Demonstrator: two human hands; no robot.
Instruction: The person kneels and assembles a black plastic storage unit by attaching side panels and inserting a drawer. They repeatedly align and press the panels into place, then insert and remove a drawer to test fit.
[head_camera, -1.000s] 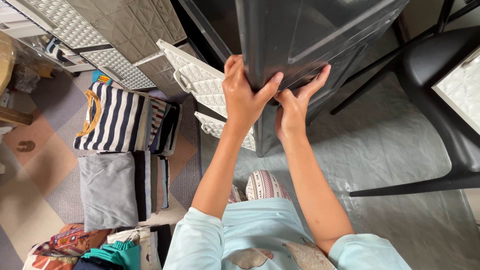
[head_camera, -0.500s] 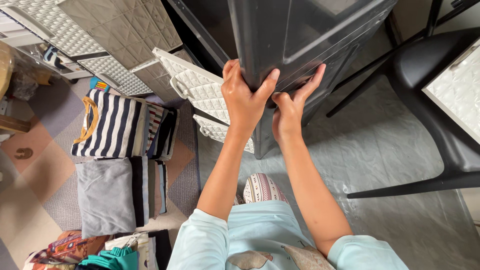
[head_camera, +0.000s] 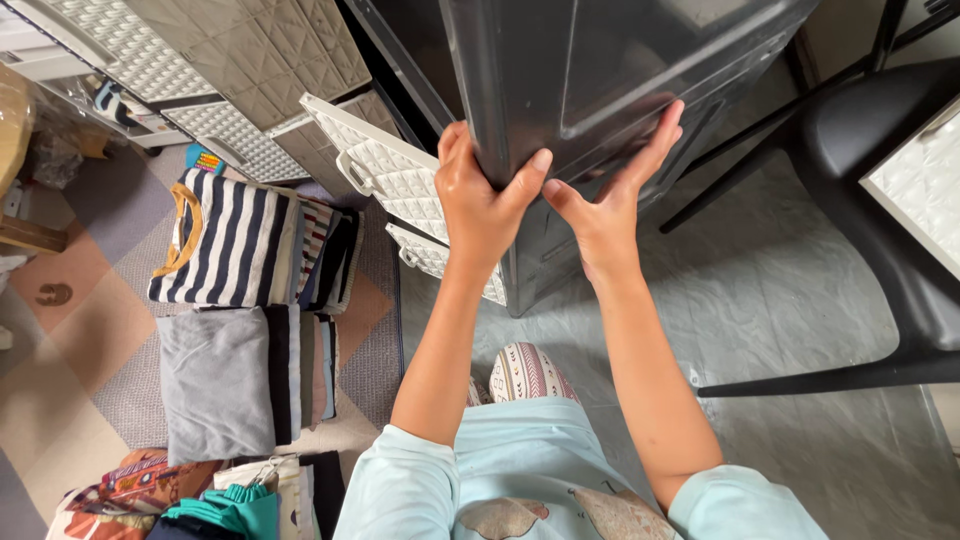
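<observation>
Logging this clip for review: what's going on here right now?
A person stands over a dark plastic drawer cabinet with both hands on it. The left hand grips its front corner edge; the right hand lies flat against its side panel. Two white drawers stick out on the cabinet's left. Folded clothes lie stacked on the rug, and a black chair stands nearby.

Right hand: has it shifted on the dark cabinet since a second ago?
Yes. The right hand has slid up and outward along the dark cabinet side, away from the left hand, which grips the corner edge; its fingers now lie flat, spread.
</observation>
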